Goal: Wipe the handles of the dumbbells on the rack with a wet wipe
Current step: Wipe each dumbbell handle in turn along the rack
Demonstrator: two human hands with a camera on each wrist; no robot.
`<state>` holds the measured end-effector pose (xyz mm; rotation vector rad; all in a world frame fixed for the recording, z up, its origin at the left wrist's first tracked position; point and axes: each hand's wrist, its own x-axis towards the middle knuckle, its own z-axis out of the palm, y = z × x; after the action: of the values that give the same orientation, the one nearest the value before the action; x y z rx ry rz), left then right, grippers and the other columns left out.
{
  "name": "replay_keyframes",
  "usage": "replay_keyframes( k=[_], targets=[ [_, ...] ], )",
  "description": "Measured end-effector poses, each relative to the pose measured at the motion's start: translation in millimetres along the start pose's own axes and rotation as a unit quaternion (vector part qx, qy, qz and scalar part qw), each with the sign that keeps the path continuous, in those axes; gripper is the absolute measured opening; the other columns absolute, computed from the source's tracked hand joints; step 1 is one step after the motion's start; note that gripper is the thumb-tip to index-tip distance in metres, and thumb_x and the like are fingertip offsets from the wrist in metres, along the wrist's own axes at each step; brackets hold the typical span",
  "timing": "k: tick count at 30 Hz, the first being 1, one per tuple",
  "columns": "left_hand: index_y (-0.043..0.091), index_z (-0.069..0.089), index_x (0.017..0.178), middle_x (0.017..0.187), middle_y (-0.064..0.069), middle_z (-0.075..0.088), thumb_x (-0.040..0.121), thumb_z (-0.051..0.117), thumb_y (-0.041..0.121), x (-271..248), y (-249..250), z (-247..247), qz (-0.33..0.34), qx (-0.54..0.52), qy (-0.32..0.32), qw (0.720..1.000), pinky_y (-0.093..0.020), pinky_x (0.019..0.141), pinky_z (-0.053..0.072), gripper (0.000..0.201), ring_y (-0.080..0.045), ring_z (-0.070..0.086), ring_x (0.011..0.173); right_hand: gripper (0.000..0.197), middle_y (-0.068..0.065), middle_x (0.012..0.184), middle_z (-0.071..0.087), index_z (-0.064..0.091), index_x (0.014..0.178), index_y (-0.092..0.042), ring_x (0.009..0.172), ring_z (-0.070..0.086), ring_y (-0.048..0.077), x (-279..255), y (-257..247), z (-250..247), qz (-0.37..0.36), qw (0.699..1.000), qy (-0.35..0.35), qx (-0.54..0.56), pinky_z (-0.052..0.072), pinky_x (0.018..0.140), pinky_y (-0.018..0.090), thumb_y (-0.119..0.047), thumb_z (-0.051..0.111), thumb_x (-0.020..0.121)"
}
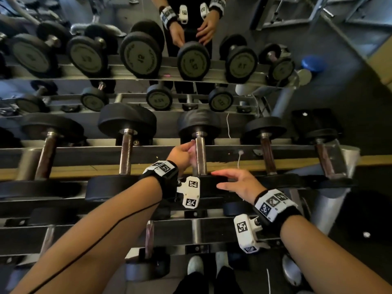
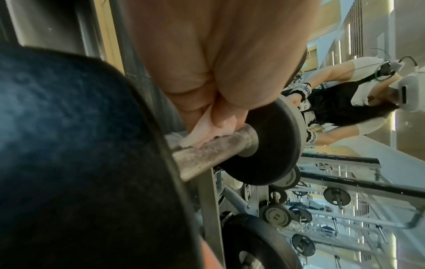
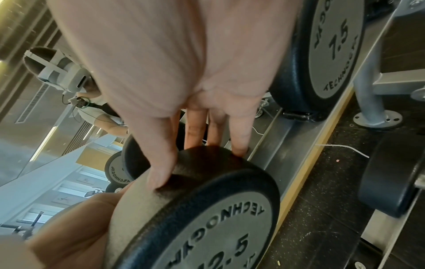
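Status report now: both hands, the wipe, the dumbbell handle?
Left hand pinches wet wipe against dumbbell handle. Right hand open, fingers resting on near weight head. Nothing in the way.

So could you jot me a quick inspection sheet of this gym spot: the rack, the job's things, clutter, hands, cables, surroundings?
Surface: metal dumbbell rack, tiered.
Job's things: wet wipe pressed against the steel handle of the 12.5 dumbbell.
Clutter: nothing seen.
Hands: left hand pinches the wipe; right hand rests straight fingers on that dumbbell's near head.
Cables: thin white cord hanging behind the rack.
Surroundings: mirror behind, reflecting the person.
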<state>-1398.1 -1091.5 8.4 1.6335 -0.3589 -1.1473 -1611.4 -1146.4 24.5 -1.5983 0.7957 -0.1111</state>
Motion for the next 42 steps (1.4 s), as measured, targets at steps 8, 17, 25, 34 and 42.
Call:
replay_keyframes(
  k=[8,17,25,34,42],
  targets=[
    [0.008,0.066,0.121,0.099,-0.013,0.076,0.094,0.041,-0.011,-17,-4,-27,-0.063,0.051,-0.087,0.993,-0.036,0.079,0.061,0.041,-0.026,0.074,0.090,0.037,-0.026,0.115,0.067,0.069,0.113,-0.045,0.112,0.056,-0.011,-2,7,3,-0.009,1.000,0.008,-0.019,0.039,0.089,0.008,-0.019,0.073,0.086],
    [0.010,0.057,0.135,0.123,-0.020,0.066,0.100,0.047,0.000,-13,1,-3,0.008,0.134,-0.051,0.990,-0.051,0.104,0.048,0.037,-0.034,0.064,0.110,0.036,-0.021,0.121,0.066,0.069,0.113,-0.047,0.121,0.054,0.000,-3,10,3,0.005,1.000,0.006,-0.015,0.037,0.106,0.027,-0.023,0.073,0.086],
    [0.010,0.058,0.133,0.120,-0.017,0.067,0.093,0.030,-0.020,-30,2,-23,-0.086,0.045,-0.091,0.991,-0.040,0.091,0.055,0.057,-0.032,0.066,0.108,0.037,-0.031,0.119,0.063,0.067,0.113,-0.050,0.120,0.050,-0.010,-3,13,4,-0.002,1.000,0.007,-0.018,0.032,0.108,0.024,-0.024,0.072,0.087],
    [0.008,0.054,0.138,0.122,-0.017,0.065,0.097,0.034,-0.014,-27,5,4,-0.059,0.054,-0.051,0.995,-0.046,0.100,0.050,0.050,-0.034,0.064,0.109,0.035,-0.026,0.118,0.065,0.069,0.113,-0.047,0.116,0.052,-0.010,-4,14,2,0.007,1.000,0.005,-0.002,0.035,0.096,0.010,-0.024,0.072,0.087],
    [0.007,0.053,0.137,0.110,-0.010,0.066,0.091,0.025,-0.024,-37,10,-20,-0.084,-0.001,-0.061,0.995,-0.031,0.071,0.061,0.063,-0.023,0.067,0.092,0.037,-0.020,0.122,0.066,0.069,0.120,-0.036,0.119,0.054,-0.005,-3,11,3,-0.003,1.000,0.008,0.002,0.036,0.100,0.015,-0.021,0.073,0.087]
  ],
)
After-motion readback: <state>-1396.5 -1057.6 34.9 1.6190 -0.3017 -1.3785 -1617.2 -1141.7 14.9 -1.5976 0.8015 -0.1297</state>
